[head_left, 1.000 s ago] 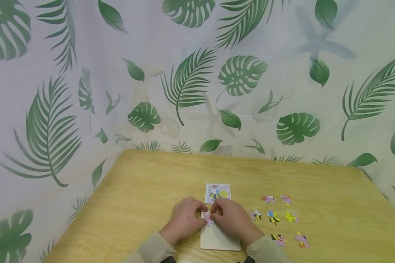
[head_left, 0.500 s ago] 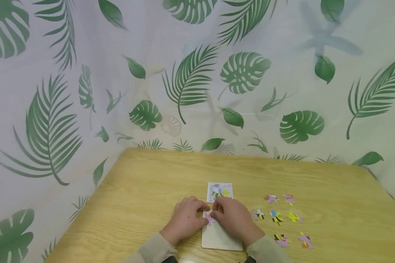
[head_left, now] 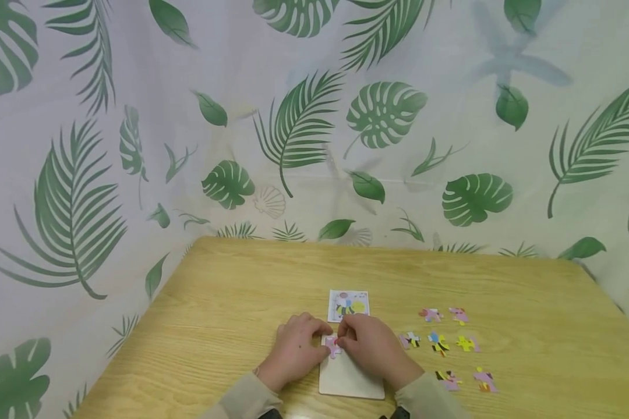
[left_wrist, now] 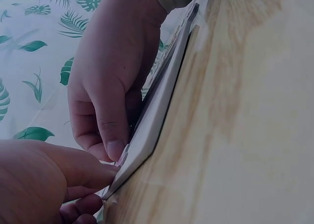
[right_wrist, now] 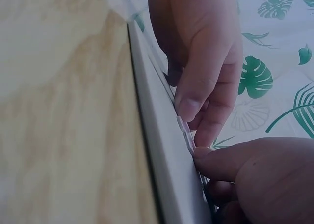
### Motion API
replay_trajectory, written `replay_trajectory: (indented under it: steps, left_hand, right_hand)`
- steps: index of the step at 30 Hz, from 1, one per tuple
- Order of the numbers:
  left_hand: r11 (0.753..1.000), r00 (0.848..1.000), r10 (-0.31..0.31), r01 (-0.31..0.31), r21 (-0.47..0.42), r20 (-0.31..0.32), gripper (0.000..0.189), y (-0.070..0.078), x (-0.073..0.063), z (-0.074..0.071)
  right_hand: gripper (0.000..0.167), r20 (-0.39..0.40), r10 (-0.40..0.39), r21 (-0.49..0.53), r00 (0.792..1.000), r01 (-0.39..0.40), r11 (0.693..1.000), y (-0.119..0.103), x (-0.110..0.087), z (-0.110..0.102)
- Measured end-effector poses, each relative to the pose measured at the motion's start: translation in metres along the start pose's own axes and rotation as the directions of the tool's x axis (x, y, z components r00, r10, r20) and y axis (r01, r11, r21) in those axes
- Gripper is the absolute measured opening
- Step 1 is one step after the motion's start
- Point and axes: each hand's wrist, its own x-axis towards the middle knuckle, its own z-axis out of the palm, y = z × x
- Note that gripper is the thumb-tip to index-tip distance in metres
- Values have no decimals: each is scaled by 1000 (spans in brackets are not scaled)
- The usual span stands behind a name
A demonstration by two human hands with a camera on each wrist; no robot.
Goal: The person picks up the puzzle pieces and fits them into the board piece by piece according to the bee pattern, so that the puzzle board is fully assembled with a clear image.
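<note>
A pink jigsaw puzzle piece [head_left: 331, 347] lies at the top left corner of a pale puzzle board [head_left: 348, 378] in the head view. My left hand [head_left: 300, 349] frames this piece from the left, thumb on its edge and index finger at its upper corner. From the right, my right hand [head_left: 374, 348] pinches the piece's edge between thumb and index finger. Seen edge-on in the right wrist view, the thin piece [right_wrist: 185, 133] sits at the board's surface between both thumbs. The fingertips cover parts of it.
A picture card [head_left: 348, 304] showing a bee lies beyond the board, partly behind the right hand. Several loose puzzle pieces, among them a yellow one [head_left: 466, 343] and a pink one [head_left: 485, 381], are spread on the wooden table [head_left: 230, 291] to the right. A leaf-patterned cloth [head_left: 304, 192] hangs behind.
Both hands stay at the same piece with almost the same hold. Only the head view shifts slightly, and a red patch on the piece shows again beside the right fingertips.
</note>
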Motion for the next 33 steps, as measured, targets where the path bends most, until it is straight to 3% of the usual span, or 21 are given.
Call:
replay_trajectory:
  steps: [6,11,13,18,21,27,33]
  left_hand:
    - [1000,1000,18,-17,-15,20,31,-2,0,-1]
    - [996,988,84,-83,-15,132,40,-9,-1,-10]
    - [988,969,148,-154,14,200,45,-12,-4,-16]
    - [946,903,286,-320,57,321,57,-15,-9,-28]
    - [932,888,311,-355,75,339,62,-17,-11,-31]
    - [908,873,328,-397,136,361,64,-16,-13,-33]
    - [904,878,322,-396,159,355,60,-13,-14,-32]
  right_hand:
    - [18,-14,-3,-11,1000,3,1000,1,-2,1]
    - [18,-4,-6,-3,1000,6,1000,2,-3,2]
    - [17,0,-3,2,1000,3,1000,1,-3,1]
    - [17,5,-2,-4,1000,2,1000,0,-4,-2]
    - [17,7,-5,-5,1000,5,1000,-1,-4,-1]
    - [16,9,-4,3,1000,4,1000,-2,-5,-1]
    - [13,35,12,42,999,-14,999,-2,-6,-5]
